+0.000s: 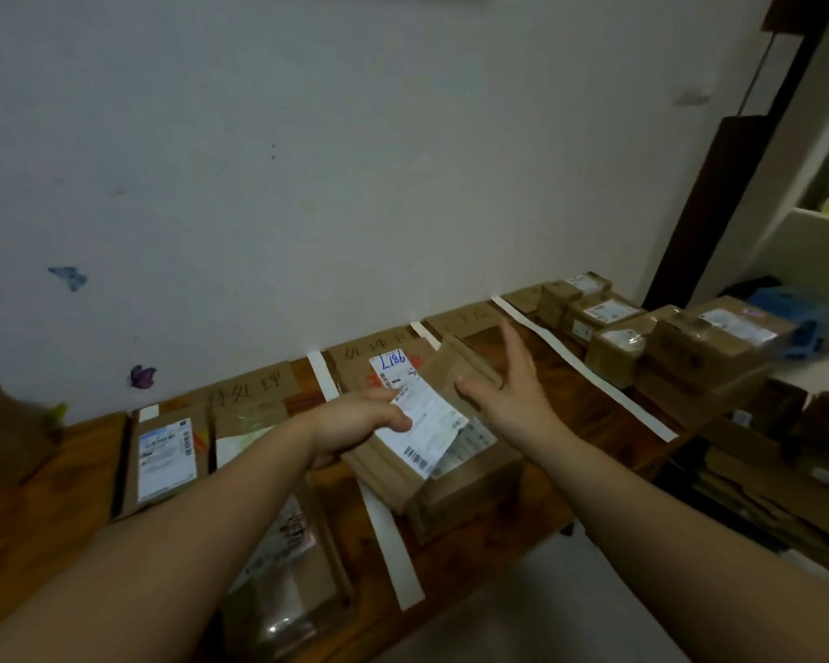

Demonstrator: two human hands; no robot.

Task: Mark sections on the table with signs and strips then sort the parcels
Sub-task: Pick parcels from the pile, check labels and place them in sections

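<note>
A: On the wooden table (pixel 44 509) along the wall, where is the flat parcel (pixel 417 409)?

B: In the middle section, between two white strips (pixel 388 533), lying tilted on top of a brown box (pixel 470 495). Its white label faces up (blue handwriting at the far end).

A: And the hands?

B: The left hand (pixel 355 418) grasps its left edge, fingers curled over onto the label. The right hand (pixel 508 390) is released, fingers straight and spread, thumb at the parcel's right edge.

A: What else is laid out?

B: Cardboard signs (pixel 254 387) with handwriting sit at the back against the wall. A labelled parcel (pixel 166 454) lies in the left section, and a stack of boxes (pixel 680 346) crowds the right end.
</note>
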